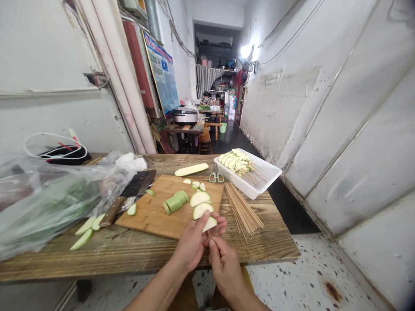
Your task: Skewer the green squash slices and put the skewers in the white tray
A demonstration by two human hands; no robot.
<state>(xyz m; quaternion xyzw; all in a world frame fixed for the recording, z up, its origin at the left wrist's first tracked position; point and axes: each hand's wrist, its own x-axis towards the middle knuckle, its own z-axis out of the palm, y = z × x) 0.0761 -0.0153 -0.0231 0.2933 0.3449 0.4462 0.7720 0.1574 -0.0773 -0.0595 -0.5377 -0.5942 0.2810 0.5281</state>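
My left hand (189,244) is closed on half-round zucchini slices (210,223), thumb on top and fingers beneath. My right hand (225,265) pinches a thin bamboo skewer (208,233), whose tip meets the slice in my left hand. More slices (199,198) line up just beyond my left fingers, over the cutting board (142,218); whether the skewer runs through them I cannot tell. A stack of cut zucchini (175,202) lies on the board to the left. To the right of my hands a fan of bare bamboo skewers (244,211) rests on the table.
A white tray (267,175) at the back right holds skewered slices (235,160). Green-handled scissors (216,177) and a long zucchini piece (191,169) lie behind the board. A cleaver (138,183) lies left, by a plastic bag of greens (65,207). A person (206,99) sits far back.
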